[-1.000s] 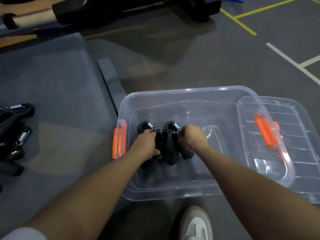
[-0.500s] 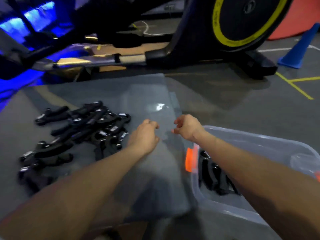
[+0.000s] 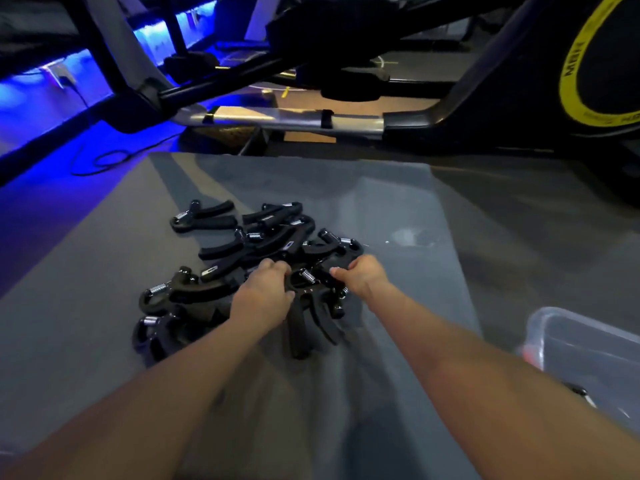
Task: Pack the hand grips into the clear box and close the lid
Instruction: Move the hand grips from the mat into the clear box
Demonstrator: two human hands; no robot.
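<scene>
The hand grips [image 3: 263, 251] lie in a loose heap on a smooth grey mat [image 3: 398, 209]: curved black handles, matte and rubbery-looking, joined by short bright coil springs. Both hands are at the near edge of that heap. The left hand [image 3: 265, 294] has its fingers curled down over a black grip, and the right hand [image 3: 362, 275] curls its fingers round another grip just beside it (two or three handles splay out toward the person beneath the hands). The clear box [image 3: 588, 344], glossy see-through plastic with a rounded rim, sits on the floor well to the right of the heap, only its corner in view, with an orange latch blurred at its wall.

Half a second ago both hands hung empty between the box and the heap; a second ago they were inside the box setting grips down.

Beyond the heap the floor is dark grey, with black exercise machine frames, a yellow-ringed flywheel [image 3: 602, 64] and blue light along the left wall.
</scene>
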